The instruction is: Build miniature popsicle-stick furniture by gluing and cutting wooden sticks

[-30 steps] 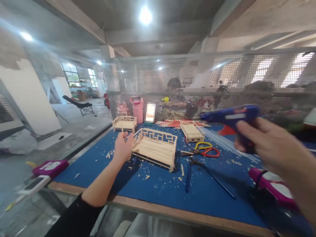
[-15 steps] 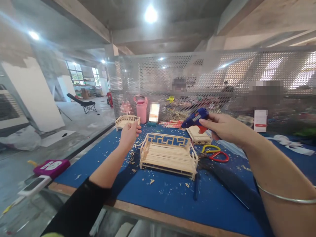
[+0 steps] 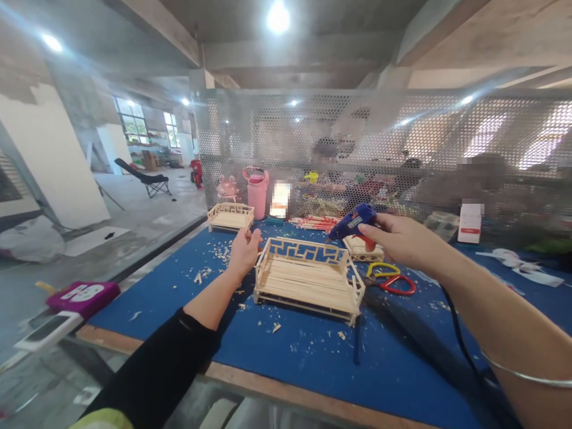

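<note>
A miniature wooden bench [image 3: 308, 280], built of thin sticks with a latticed back, stands on the blue table mat. My right hand [image 3: 395, 238] is wrapped round a blue hot glue gun [image 3: 355, 221] with an orange trigger. The gun's nozzle points down and left, close to the top of the bench's back. At the bench's left rear corner is my left hand [image 3: 245, 251], its fingers curled together. Whatever lies between those fingertips is too small to make out.
Yellow-and-red-handled scissors [image 3: 397, 280] lie right of the bench. Behind are a smaller wooden bench [image 3: 231, 217], a pink bottle [image 3: 257, 193], red-and-white sticks [image 3: 315, 222] and another stick piece [image 3: 364, 249]. A perforated screen [image 3: 277, 131] borders the back. Wood scraps litter the blue mat [image 3: 179, 310].
My left hand has moved right and down, towards the bench's left rear corner. The glue gun has come slightly lower, nearer the bench's back. The view has shifted a little.
</note>
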Demonstrator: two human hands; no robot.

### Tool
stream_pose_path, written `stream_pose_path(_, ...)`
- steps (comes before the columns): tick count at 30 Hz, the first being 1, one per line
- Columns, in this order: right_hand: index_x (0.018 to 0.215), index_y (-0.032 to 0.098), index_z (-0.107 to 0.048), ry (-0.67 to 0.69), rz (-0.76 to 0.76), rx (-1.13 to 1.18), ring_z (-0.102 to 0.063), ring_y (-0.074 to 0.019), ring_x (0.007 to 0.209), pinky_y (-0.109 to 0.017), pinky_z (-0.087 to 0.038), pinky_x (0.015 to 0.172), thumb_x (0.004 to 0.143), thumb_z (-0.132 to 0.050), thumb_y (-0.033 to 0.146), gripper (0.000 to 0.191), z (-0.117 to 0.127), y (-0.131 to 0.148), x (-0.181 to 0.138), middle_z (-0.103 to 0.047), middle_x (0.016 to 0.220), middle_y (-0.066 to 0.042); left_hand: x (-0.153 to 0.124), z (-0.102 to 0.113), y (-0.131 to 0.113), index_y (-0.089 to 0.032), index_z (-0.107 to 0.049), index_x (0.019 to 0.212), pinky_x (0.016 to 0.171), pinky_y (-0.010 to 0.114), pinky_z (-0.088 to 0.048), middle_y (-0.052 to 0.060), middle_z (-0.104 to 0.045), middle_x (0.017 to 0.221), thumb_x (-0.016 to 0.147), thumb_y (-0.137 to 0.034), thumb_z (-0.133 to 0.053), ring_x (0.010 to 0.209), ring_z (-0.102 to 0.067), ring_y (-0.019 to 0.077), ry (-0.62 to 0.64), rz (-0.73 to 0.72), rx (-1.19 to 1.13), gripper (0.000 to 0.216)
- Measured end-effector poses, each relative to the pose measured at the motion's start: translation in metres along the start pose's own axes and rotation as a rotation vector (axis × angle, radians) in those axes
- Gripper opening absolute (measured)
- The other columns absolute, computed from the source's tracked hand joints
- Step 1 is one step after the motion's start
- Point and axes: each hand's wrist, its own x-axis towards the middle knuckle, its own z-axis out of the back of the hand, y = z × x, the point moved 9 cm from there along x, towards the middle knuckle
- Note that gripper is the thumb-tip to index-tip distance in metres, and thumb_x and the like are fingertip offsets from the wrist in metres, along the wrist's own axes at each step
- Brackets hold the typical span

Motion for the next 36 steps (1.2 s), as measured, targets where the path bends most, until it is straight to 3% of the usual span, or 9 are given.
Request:
stream_pose_path(9,0.062,0.021,-0.052,0.021,-0.039,-0.057,-0.048,-0.0125,0.045,-0.025,-0.033,0.043,0.078,-0.045,0.041,0.027,-0.002,-0.002,0.001,-0.057,0.053,-0.001,0.002,-0.003,0.005,-0.019,-0.039,0.066,0.045,0.021,-0.037,-0.004,-0.057,0.062,0.078,-0.034,-0.05,0.04,-0.048,0.0069,0.026,0.019,-0.005,0.021)
stream_pose_path(17,0.059,0.022,-0.049,0.002,-0.055,-0.087,-0.046,-0.014,0.044,-0.027,-0.032,0.043,0.078,-0.045,0.039,0.026,0.0,0.004,-0.002,-0.047,0.043,0.001,-0.003,-0.005,-0.003,-0.019,-0.042,0.067,0.046,0.022,-0.038,-0.003,-0.058,0.063,0.079,-0.031,-0.049,0.041,-0.049,0.0079,0.041,0.025,0.019,0.019)
stream_pose_path(30,0.056,0.021,-0.047,-0.032,-0.039,-0.109,-0.045,-0.0116,0.041,-0.026,-0.031,0.044,0.077,-0.045,0.04,0.028,0.007,0.001,0.003,-0.052,0.047,0.0,-0.002,-0.008,0.002,-0.019,-0.041,0.071,0.047,0.023,-0.038,-0.003,-0.056,0.065,0.081,-0.031,-0.045,0.042,-0.049,0.0085,0.069,0.053,0.039,0.017)
stream_pose_path(36,0.057,0.02,-0.048,-0.031,-0.014,-0.028,-0.043,-0.0113,0.04,-0.027,-0.032,0.044,0.077,-0.044,0.042,0.03,0.004,0.017,0.006,-0.048,0.045,0.001,-0.002,0.003,-0.011,-0.019,-0.041,0.054,0.056,0.024,-0.034,-0.002,-0.047,0.053,0.084,-0.033,-0.033,0.054,-0.045,0.0119,-0.01,-0.089,0.196,0.034)
